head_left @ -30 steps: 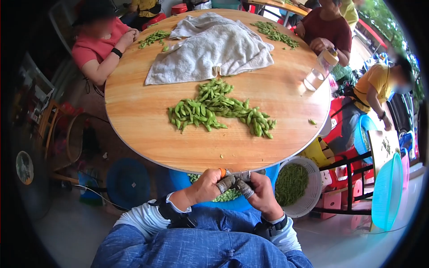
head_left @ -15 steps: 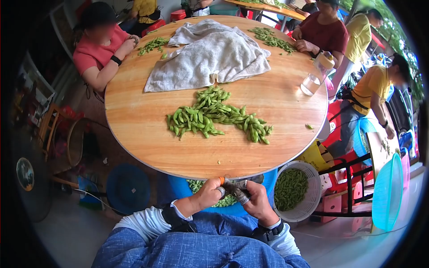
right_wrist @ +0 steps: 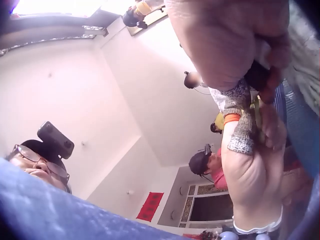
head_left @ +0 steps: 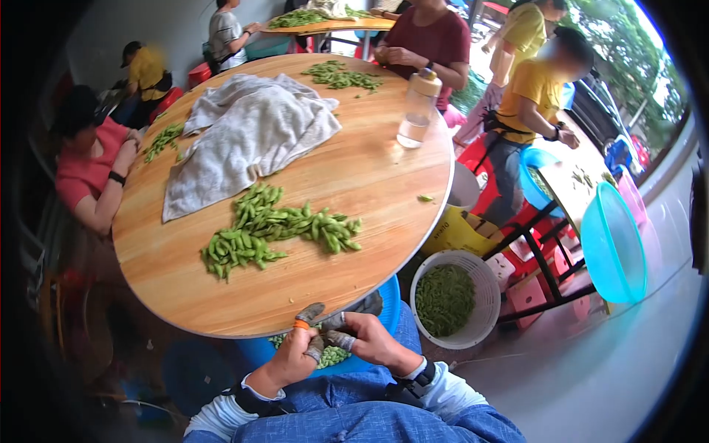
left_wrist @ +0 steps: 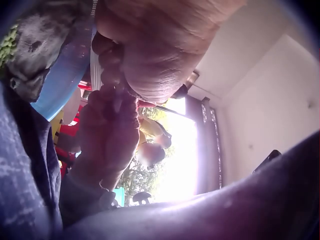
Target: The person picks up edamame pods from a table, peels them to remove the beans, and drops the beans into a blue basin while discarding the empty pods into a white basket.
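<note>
Over the blue basin [head_left: 389,301], at the table's near edge, both hands meet. The left hand [head_left: 294,356], with grey finger covers and an orange band, pinches a green pod [right_wrist: 257,116], seen in the right wrist view. From the other side, the right hand [head_left: 374,341], also with grey finger covers, has its thumb and fingers curled at the pod's upper end. Shelled green beans [head_left: 334,356] lie in the basin below. A pile of green pods [head_left: 255,232] lies on the round wooden table [head_left: 384,184]. In the left wrist view, the hands hide the pod.
A crumpled grey cloth [head_left: 251,129] and a clear bottle [head_left: 419,111] are on the table. To the right stand a white basket of pods [head_left: 473,332], a yellow bucket [head_left: 461,235] and a turquoise basin [head_left: 613,244]. Several people are around the tables.
The head view has turned right, so the table and pods appear farther left and tilted. The hands stay close together over the basin; their fingers have shifted slightly.
</note>
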A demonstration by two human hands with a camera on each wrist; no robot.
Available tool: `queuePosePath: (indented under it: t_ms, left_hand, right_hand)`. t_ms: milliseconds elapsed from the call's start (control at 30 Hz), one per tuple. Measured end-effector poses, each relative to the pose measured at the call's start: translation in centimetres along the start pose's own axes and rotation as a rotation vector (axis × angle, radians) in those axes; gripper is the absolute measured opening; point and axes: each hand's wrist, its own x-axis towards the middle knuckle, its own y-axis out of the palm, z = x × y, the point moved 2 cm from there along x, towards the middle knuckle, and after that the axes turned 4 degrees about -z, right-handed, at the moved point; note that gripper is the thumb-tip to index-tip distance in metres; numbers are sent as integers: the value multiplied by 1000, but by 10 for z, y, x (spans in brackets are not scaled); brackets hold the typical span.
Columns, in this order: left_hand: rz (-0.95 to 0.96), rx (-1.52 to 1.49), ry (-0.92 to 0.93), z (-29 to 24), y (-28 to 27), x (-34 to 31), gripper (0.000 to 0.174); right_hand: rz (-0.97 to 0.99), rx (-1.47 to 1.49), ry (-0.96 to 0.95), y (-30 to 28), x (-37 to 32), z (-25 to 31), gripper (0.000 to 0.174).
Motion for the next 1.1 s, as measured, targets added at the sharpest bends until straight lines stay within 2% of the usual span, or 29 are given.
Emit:
queuePosePath:
  t_ms: [67, 100, 167, 233, 367, 500, 600, 700, 800, 867, 933, 1033, 1100]
  left_hand:
    - [-68, -274, -223, -1, 4, -3, 43]
    - [-29, -248, -251, -10, 0, -1, 45]
    - [-63, -355, -204, 6, 3, -3, 45]
    - [-133, -503, -185, -3, 4, -1, 42]
    - [-210, -523, -196, -8, 1, -1, 32]
    - [-220, -698, -369, -16, 6, 1, 29]
    - [-175, -734, -422, -18, 10, 3, 28]
    - [-143, -674, -474, -21, 11, 4, 25]
    - [163, -591, -569, -4, 4, -1, 26]
    - [126, -665, -478, 29, 12, -9, 28]
    - [10, -698, -487, 19, 17, -8, 23]
    - [-5, -707, -521, 20, 17, -9, 23]
    - [134, -312, -398, 8, 7, -5, 28]
  right_hand:
    - [-52, -158, -58, 1, -2, 12, 19]
    - [-57, -231, -101, 1, -3, 13, 17]
    - [-69, -380, -181, 3, -3, 14, 14]
    - [-67, -461, -241, 7, -1, 15, 15]
    - [-70, -569, -357, 12, 6, 4, 16]
    - [-99, -536, -342, 13, 1, 2, 17]
    - [-141, -529, -340, 11, -4, 5, 16]
    - [-177, -525, -370, 2, -8, 9, 13]
    - [-158, -581, -368, -1, -12, 14, 14]
    - [-99, -618, -362, 3, -12, 15, 17]
    - [-71, -592, -365, 6, -9, 13, 17]
    - [-47, -561, -316, 7, -9, 9, 18]
    - [-128, -538, -280, -5, -14, 17, 19]
